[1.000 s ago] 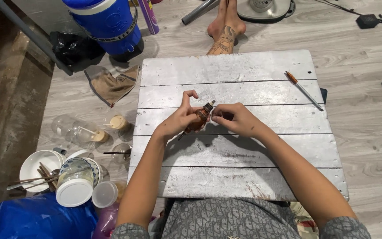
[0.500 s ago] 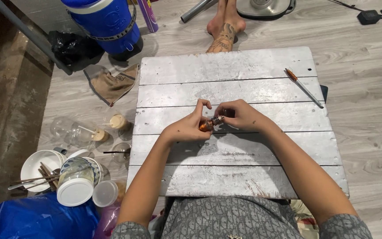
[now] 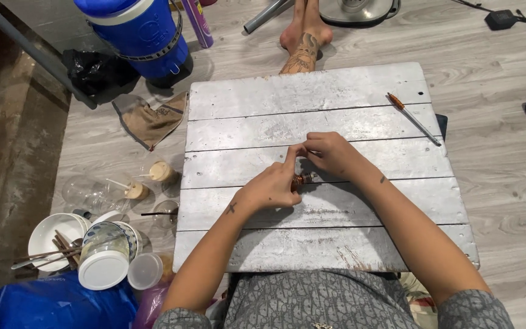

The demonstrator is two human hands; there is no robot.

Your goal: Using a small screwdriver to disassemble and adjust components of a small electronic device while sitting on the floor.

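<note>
A square table [image 3: 336, 91] of whitewashed wooden planks fills the middle of the view, standing on a grey plank floor [image 3: 494, 55], and the person sits at its near edge with both forearms stretched over it. Beyond the far left corner stands a blue drum-shaped water cooler [image 3: 138, 33] with a white band, a black plastic bag [image 3: 92, 70] beside it and a tan cloth pouch [image 3: 150, 122] lying flat just in front. At the lower left a blue plastic sack [image 3: 38, 304] lies next to a cluster of dishes: a white bowl [image 3: 47, 234] holding utensils, a white-lidded tub [image 3: 103, 268], and clear plastic cups [image 3: 92, 192] with straws tipped on the floor. A bare tattooed foot [image 3: 302, 45] of another person rests on the floor just past the table's far edge. On the table's far right lies a long thin screwdriver [image 3: 414, 119] with an orange handle, well apart from the hands. The left hand [image 3: 269, 189] curls its fingers closed around a small brown, cylindrical object [image 3: 302, 179], of which only one end shows past the knuckles, lying at the table's centre just above the planks. The right hand [image 3: 333, 152] is just beyond it, thumb and fingers pinched together at the left forefinger's tip; whether they clasp anything of their own cannot be told.
</note>
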